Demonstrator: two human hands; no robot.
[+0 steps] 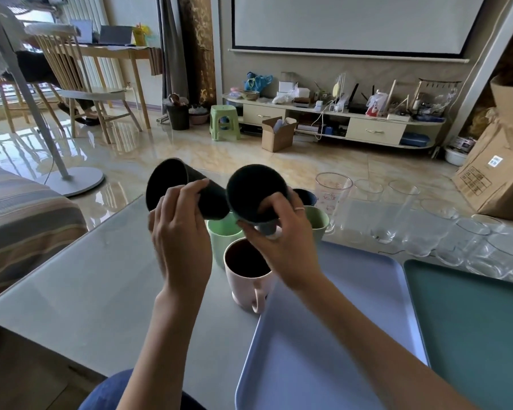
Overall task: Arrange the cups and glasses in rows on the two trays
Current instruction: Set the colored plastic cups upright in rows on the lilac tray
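Both my hands are up over the grey surface [95, 279], each with a dark cup. My left hand [181, 232] is wrapped round the body of a dark cup [172, 184], tilted on its side, mouth pointing up and left away from me. My right hand [282, 244] pinches a second dark cup [256, 192] near its base, thumb underneath, fingers on top, mouth tipped toward me. The two cups are just beside each other in the air; can't tell if they touch.

Right below my hands on the surface: pink mug [246, 276], upright, handle toward me, just left of the lavender tray [353, 335]. Behind it, a light green cup [222, 238], partly hidden by my hands. Another green cup [317, 223] sits just past my right hand's fingers, with a dark blue cup [305, 196] behind that.

Further right of my right hand: a tall clear glass with a pink print [332, 196], then a cluster of plain clear glasses [421, 232] running right along the far side of the surface, upright as far as I can tell.

The lavender tray lies under my right forearm, nothing on the part I can see. The teal tray [471, 335] lies just right of it, edges side by side, its visible part also bare.
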